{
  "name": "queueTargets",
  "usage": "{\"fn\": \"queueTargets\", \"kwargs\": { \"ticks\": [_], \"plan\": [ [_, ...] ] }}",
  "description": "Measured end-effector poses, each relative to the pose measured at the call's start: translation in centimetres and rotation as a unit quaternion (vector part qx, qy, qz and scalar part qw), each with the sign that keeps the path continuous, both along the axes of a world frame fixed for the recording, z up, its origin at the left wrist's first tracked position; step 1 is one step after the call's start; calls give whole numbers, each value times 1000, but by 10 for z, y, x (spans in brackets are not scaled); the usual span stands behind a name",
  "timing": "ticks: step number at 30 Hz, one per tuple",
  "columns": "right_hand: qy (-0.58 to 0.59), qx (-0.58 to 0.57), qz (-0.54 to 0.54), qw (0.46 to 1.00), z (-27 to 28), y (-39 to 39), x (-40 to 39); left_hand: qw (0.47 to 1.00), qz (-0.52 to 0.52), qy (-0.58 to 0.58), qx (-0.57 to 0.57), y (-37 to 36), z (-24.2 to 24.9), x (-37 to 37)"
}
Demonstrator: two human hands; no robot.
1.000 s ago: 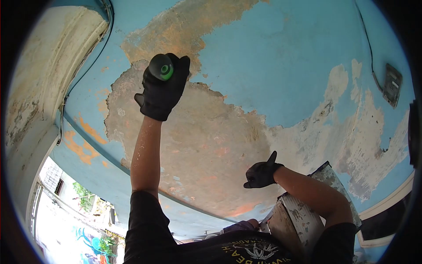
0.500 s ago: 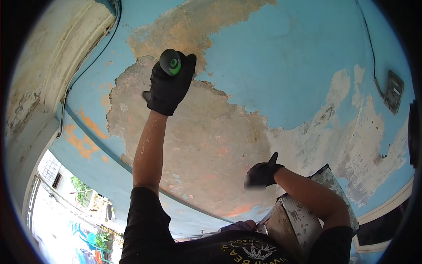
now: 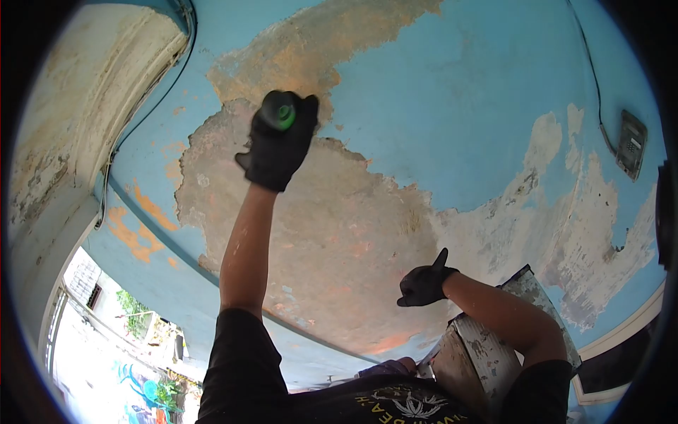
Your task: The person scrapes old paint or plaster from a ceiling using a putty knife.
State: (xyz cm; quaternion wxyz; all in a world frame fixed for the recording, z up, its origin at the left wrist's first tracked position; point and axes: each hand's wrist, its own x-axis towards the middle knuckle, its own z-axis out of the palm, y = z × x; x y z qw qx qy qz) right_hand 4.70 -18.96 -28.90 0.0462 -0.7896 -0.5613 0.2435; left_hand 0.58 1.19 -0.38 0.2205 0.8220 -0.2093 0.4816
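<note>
My left hand (image 3: 277,152), in a black glove, is raised against the peeling wall. It is closed around a tool with a black-and-green handle (image 3: 285,117), seen end-on and a little blurred; the working end is hidden behind the hand. Bare grey-brown plaster (image 3: 318,212) surrounds that hand, with rough-edged blue paint (image 3: 466,106) to the right. Lower down, my right hand (image 3: 424,283), also gloved in black, is in front of the plaster. Its thumb sticks up, apart from the loosely bent fingers, and I see nothing held in it.
A worn, paint-flecked box-like object (image 3: 487,353) stands below my right arm. A grey keypad device (image 3: 632,145) is fixed to the wall at far right, with a cable above. Another dark cable (image 3: 152,99) runs down the left corner. Bright outdoor ground (image 3: 92,353) shows lower left.
My left hand has moved slightly down and right with the tool. The right hand, blurred before, is now sharper and in nearly the same place. The view has shifted slightly.
</note>
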Motion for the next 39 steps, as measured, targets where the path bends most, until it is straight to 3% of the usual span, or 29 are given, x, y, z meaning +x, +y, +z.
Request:
{"fn": "queueTargets", "kwargs": {
  "ticks": [1, 3, 6, 7, 8, 9, 10, 11, 12, 13, 14, 15, 16, 18, 20, 21, 23, 24, 25, 27, 29, 30, 32, 33, 35, 36, 37, 39],
  "plan": [
    [-2, -6, 0, 1000, -1, 2, 1, 983, -78, 91, -140, 13, -10, 13],
    [-12, -7, -7, 1000, 4, 0, 3, 971, -108, 119, -176, 11, -20, 12],
    [4, 30, -20, 999, 7, -4, -2, 990, 88, 78, 72, -12, -62, -31],
    [57, 113, -64, 990, 3, 0, -2, 969, 163, 41, 184, -23, -83, -47],
    [109, 194, -106, 969, -2, 4, -2, 988, 124, 87, 35, -32, -111, -58],
    [107, 192, -104, 970, -10, 12, 2, 981, 82, 130, -114, -40, -143, -65],
    [201, 355, -88, 909, -20, 22, 9, 964, 140, 144, -177, -42, -184, -64],
    [287, 503, -67, 813, -24, 27, 12, 938, 196, 156, -239, -46, -219, -65],
    [284, 497, -67, 817, -21, 30, 8, 948, 232, 149, -158, -60, -238, -75],
    [361, 503, -64, 783, -13, 35, 0, 951, 265, 141, -78, -71, -254, -85],
    [433, 504, -61, 745, -2, 39, -7, 949, 257, 162, -89, -77, -278, -90],
    [452, 484, -41, 748, 12, 31, -28, 946, 248, 182, -100, -80, -298, -90],
    [395, 497, -86, 768, 9, 35, -37, 946, 245, 177, -115, -78, -304, -91],
    [330, 500, -128, 791, 12, 36, -38, 955, 167, 243, -36, -67, -304, -99],
    [515, 488, -203, 675, 27, 32, -31, 962, 156, 205, -89, -61, -278, -105],
    [510, 484, -202, 682, 38, 29, -25, 967, 145, 166, -131, -54, -261, -105],
    [517, 566, -258, 588, 69, 18, -10, 952, 188, 140, -199, -13, -246, -104],
    [478, 615, -215, 589, 91, 11, -2, 938, 208, 139, -241, 15, -243, -98],
    [438, 658, -172, 588, 116, 5, 5, 949, 237, 107, -180, 39, -232, -93],
    [460, 724, -13, 515, 169, -2, 13, 922, 352, 136, -89, 79, -230, -77],
    [338, 762, 120, 539, 219, -7, 9, 848, 257, 319, -336, 93, -219, -70],
    [333, 763, 124, 540, 240, -9, 7, 851, 254, 313, -337, 93, -213, -69],
    [277, 734, 326, 527, 271, -5, 7, 845, 303, 339, -283, 88, -206, -73],
    [277, 733, 326, 529, 274, 10, 11, 845, 301, 339, -284, 89, -205, -72],
    [272, 792, 259, 480, 266, 52, 28, 857, 262, 312, -315, 90, -210, -75],
    [214, 883, -22, 417, 222, 84, 98, 855, 262, 314, -319, 93, -214, -75],
    [215, 882, -23, 419, 230, 78, 87, 866, 245, 311, -305, 96, -216, -75],
    [289, 721, 368, 511, 265, 55, 52, 880, 226, 301, -291, 103, -216, -73]
  ]
}}
